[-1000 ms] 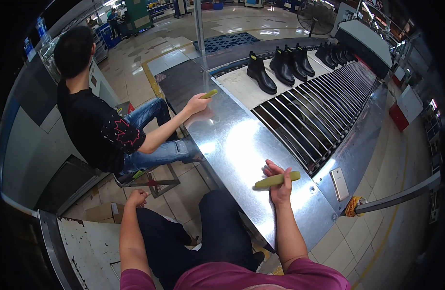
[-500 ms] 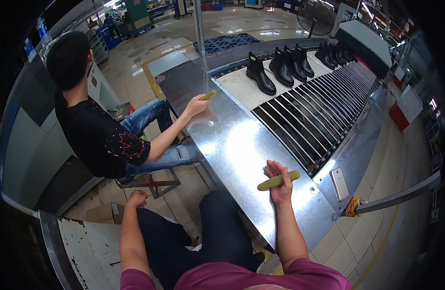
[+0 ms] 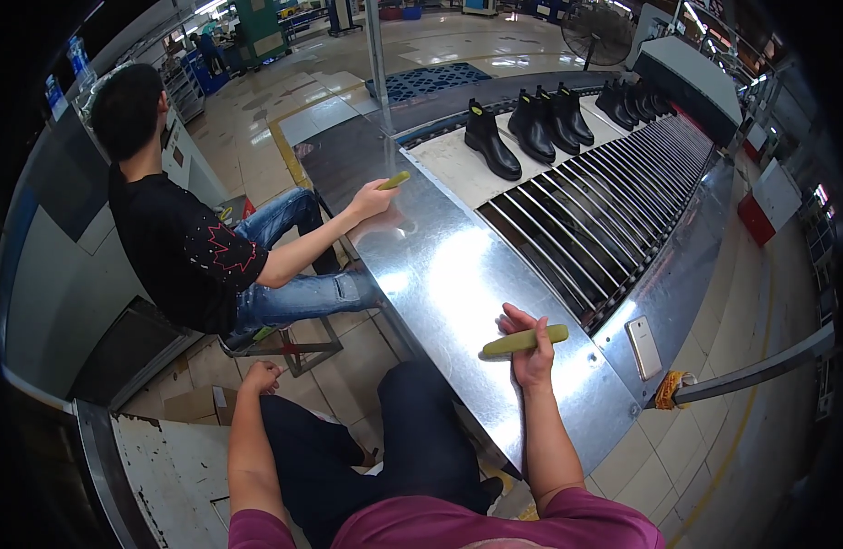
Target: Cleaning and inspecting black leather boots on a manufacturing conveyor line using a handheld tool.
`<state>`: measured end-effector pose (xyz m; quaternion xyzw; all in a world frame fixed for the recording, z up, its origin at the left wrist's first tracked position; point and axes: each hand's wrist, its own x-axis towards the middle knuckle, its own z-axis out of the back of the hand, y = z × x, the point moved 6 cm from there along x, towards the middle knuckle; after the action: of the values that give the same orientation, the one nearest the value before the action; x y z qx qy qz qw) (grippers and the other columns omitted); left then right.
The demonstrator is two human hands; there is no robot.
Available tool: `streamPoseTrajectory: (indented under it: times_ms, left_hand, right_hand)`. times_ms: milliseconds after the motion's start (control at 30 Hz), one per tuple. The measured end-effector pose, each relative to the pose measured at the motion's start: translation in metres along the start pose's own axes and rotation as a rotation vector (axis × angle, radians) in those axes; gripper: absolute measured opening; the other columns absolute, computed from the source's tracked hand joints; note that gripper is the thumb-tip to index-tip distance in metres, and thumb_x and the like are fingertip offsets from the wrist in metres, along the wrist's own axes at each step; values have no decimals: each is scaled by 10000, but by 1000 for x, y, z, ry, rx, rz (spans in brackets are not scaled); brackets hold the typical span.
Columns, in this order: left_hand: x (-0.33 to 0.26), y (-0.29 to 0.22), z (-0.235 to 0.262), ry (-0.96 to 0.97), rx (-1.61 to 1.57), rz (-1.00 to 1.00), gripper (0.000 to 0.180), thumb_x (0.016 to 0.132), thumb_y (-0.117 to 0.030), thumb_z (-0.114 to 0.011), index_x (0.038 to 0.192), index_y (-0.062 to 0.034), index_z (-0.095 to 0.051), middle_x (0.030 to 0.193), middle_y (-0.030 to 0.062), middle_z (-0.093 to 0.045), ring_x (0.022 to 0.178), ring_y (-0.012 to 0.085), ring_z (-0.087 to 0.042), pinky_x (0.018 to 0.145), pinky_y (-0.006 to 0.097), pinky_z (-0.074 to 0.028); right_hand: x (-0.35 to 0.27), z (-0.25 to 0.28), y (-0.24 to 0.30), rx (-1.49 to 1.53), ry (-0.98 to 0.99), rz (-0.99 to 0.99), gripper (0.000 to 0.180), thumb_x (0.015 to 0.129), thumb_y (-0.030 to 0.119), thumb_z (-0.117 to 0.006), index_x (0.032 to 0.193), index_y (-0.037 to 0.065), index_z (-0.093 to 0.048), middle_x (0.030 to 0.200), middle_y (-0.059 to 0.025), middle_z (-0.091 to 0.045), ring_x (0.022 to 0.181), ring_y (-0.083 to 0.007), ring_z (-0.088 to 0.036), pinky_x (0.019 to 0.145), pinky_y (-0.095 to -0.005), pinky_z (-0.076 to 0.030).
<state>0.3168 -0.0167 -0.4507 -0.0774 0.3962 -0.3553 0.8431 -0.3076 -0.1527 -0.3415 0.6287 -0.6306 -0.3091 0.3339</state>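
On the metal tabletop rests my right hand, palm turned up. Its thumb lies over an olive-green stick with rounded ends, while the fingers stretch out beyond it. My left hand is loosely curled beside my left thigh, away from the table, with nothing visible in it. To the left, a seated person in a black shirt has a hand on the table's edge, holding a similar olive-green stick.
Black ankle boots stand in a row on a pale belt along the far side. Beside them a metal roller conveyor runs toward a grey machine hood. A phone lies on the table's right corner, near a metal rail.
The stick in my right hand has tilted slightly, its left end a little higher. The seated person has straightened up and turned a little. My left hand has stayed put.
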Motion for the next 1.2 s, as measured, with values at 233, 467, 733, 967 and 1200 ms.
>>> streamPoseTrajectory:
  times_ms: [233,467,733,967,1200]
  left_hand:
    - [2,0,-1,7,3,21,374,1011,-329,-625,1218,-23,-689,796,133,-730,589,233,-683,550,372,-550]
    - [5,3,-1,8,-2,26,374,1008,-337,-628,1209,-27,-690,792,128,-730,593,233,-686,549,372,-549]
    - [3,2,1,-7,4,0,338,1006,-325,-638,1141,-21,-702,780,123,-726,588,232,-688,536,371,-544]
    - [2,3,1,-10,11,-1,329,1004,-320,-641,1142,-29,-708,778,122,-726,579,228,-686,526,368,-537]
    - [1,-4,0,-13,-11,4,268,974,-233,-608,1106,-27,-717,797,130,-738,593,232,-707,536,371,-559]
  right_hand:
    - [3,3,-1,-92,-13,21,696,1065,579,-394,1271,-29,-661,1379,-182,-633,1187,-270,-623,1094,-425,-435]
    - [4,6,-3,34,6,2,708,1063,591,-387,1212,-31,-689,1389,-205,-620,1211,-293,-617,1093,-437,-444]
    - [4,5,2,23,-13,8,699,1068,576,-383,1200,-37,-690,1390,-221,-614,1231,-298,-609,1100,-428,-443]
    - [5,6,1,-14,-17,12,658,1069,549,-417,1208,-35,-687,1377,-209,-626,1237,-291,-605,1096,-429,-443]
    - [5,6,5,-2,-5,18,647,1071,539,-421,1216,-34,-684,1364,-204,-637,1237,-284,-607,1094,-429,-444]
